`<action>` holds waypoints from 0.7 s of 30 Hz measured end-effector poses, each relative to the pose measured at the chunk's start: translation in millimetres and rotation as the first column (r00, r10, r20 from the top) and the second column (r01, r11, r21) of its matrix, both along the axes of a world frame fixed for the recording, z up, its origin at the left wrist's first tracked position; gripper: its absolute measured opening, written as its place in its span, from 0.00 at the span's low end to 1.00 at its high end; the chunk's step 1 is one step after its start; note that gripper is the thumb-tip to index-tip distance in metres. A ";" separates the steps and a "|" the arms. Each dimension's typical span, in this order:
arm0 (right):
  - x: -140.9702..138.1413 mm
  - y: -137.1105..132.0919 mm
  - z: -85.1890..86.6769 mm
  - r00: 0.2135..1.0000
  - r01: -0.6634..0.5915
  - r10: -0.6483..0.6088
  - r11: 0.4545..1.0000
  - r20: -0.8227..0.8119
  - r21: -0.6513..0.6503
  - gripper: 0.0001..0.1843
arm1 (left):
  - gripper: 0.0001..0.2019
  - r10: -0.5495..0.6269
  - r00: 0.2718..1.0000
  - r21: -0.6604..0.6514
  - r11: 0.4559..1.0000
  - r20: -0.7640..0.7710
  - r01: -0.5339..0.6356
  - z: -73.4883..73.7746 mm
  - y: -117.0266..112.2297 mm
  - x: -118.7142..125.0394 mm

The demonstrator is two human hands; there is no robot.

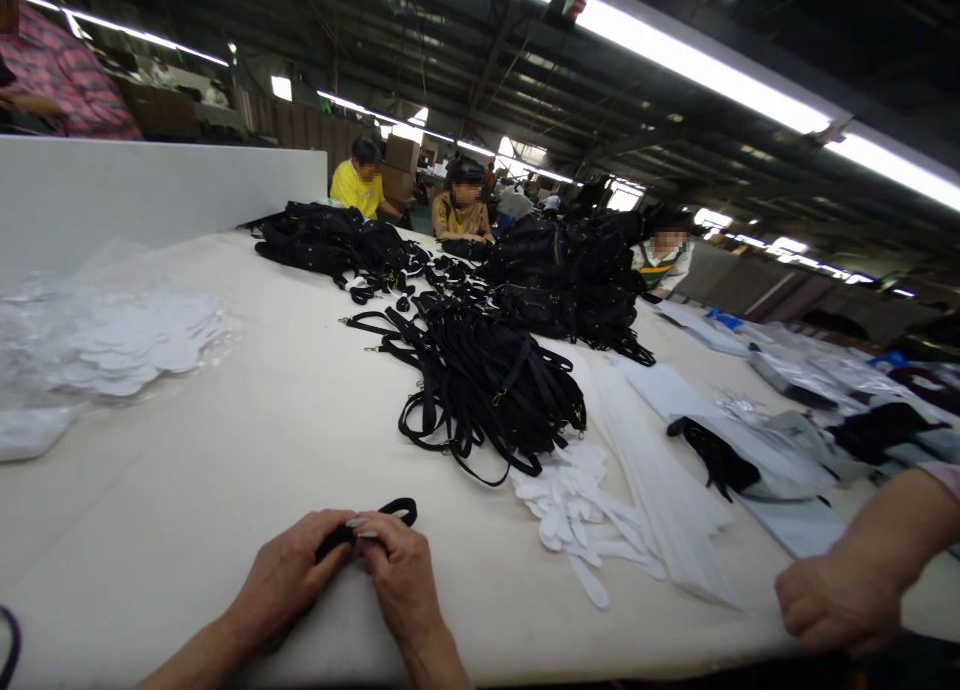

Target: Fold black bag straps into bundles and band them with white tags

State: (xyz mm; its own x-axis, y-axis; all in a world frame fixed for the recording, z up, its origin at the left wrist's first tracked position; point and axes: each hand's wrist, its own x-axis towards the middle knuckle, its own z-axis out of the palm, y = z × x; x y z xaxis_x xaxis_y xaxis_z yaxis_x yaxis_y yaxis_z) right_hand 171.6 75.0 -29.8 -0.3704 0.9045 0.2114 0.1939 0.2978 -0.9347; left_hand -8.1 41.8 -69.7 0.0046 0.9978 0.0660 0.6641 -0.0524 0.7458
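Note:
Close to the table's front edge, my left hand (pixel 300 565) and my right hand (pixel 401 565) meet around a folded black strap (pixel 405 510). Both are closed on it, fingertips nearly touching; a loop of the strap sticks out beyond my right fingers. My palms hide the rest of it. Farther up the table lies a large heap of black straps (pixel 495 390) with small gold-coloured metal clips. Beside that heap, to the right, is a loose pile of white paddle-shaped pieces (pixel 577 520).
Long translucent sheets (pixel 660 480) lie right of the white pieces. Clear plastic bags (pixel 112 340) are stacked at left, near a low white partition (pixel 165 185). Black bags (pixel 562 270) are piled at the back. A co-worker's fist (pixel 840 600) rests at the right edge; other people sit beyond.

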 end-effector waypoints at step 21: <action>-4.3 9.0 4.7 0.970 0.010 -0.113 0.904 -0.217 -0.427 0.15 | 0.15 0.023 0.989 -0.138 0.990 0.144 -0.003 14.0 9.3 -3.7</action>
State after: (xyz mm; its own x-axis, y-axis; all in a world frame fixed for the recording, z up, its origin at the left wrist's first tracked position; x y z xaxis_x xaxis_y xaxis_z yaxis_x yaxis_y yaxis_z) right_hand 167.3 84.0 -25.2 -0.2987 0.9468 -0.1202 -0.0377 -0.1375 -0.9898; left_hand -11.7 51.1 -55.7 -0.0081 0.9973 -0.0728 0.5487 0.0653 0.8335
